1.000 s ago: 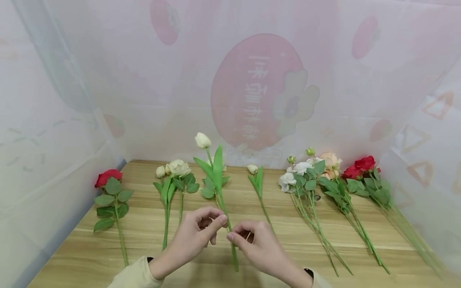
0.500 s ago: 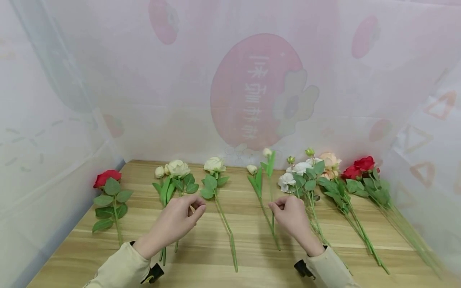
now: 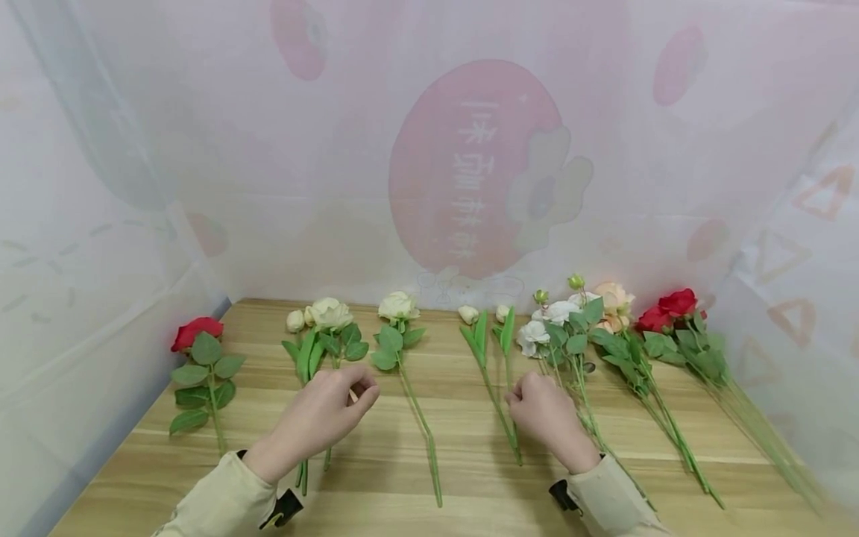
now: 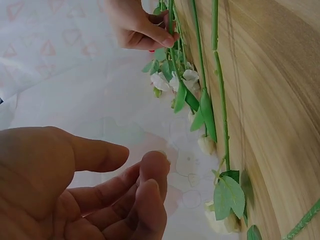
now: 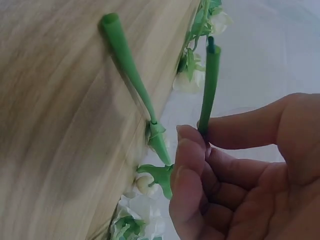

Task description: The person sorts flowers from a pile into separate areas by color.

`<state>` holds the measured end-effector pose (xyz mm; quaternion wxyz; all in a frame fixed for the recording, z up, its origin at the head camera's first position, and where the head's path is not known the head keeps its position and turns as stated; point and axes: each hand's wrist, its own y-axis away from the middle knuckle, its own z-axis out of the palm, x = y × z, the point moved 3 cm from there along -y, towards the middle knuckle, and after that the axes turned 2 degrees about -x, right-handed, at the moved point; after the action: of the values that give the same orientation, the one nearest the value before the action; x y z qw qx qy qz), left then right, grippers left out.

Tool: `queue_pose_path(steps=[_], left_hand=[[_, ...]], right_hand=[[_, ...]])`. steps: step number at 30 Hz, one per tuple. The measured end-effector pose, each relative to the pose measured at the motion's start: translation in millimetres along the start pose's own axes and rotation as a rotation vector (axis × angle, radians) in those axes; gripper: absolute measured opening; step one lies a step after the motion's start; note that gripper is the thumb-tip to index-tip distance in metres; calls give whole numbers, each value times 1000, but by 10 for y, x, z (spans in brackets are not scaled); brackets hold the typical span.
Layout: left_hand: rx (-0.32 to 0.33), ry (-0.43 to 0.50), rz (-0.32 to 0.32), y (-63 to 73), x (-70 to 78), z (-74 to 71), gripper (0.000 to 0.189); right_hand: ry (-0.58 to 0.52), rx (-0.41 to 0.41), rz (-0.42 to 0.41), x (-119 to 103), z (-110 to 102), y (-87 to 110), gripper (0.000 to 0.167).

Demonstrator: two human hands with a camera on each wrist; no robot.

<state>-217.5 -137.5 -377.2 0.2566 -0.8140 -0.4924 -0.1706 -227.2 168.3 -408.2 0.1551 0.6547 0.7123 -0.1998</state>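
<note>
My right hand [image 3: 542, 409] pinches the green stem [image 5: 210, 87] of a white tulip [image 3: 502, 314] between thumb and fingertips. In the right wrist view the stem's cut end sticks up past the fingers. Close on its left lies a second white tulip [image 3: 468, 315], flat on the table. My left hand [image 3: 327, 406] hovers over the left half with fingers loosely bent; the left wrist view shows nothing between thumb and fingers. Beneath it lie a cream rose [image 3: 332, 315] and tulips with white buds [image 3: 295, 321]. A single cream rose [image 3: 399, 306] lies between the hands.
A red rose [image 3: 196, 333] lies at the far left of the wooden table [image 3: 376, 492]. To the right are white flowers [image 3: 535, 337] with green buds, peach flowers [image 3: 614, 302] and red roses [image 3: 678, 302]. Pale printed cloth [image 3: 322, 186] encloses the back and sides.
My right hand has carried the tulip from the middle to the right and lowered it beside the other tulip. My left hand has let go of the stem and moved left.
</note>
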Motion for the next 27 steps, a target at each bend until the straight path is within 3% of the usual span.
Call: queue_pose_path(steps=[6, 11, 17, 22, 27], left_hand=[[-44, 4, -11, 14, 7, 45, 10], [-53, -6, -37, 16, 2, 40, 10], [-84, -35, -93, 13, -88, -28, 13], [-118, -97, -180, 10, -287, -150, 31], [-143, -139, -259, -4, -527, -384, 47]], right_hand=[[-157, -16, 48, 9, -14, -10, 52], [-217, -84, -1, -54, -1, -3, 51], [-145, -132, -72, -23, 66, -1, 54], [-51, -56, -56, 39, 104, -26, 56], [-16, -5, -50, 44, 76, -63, 52]])
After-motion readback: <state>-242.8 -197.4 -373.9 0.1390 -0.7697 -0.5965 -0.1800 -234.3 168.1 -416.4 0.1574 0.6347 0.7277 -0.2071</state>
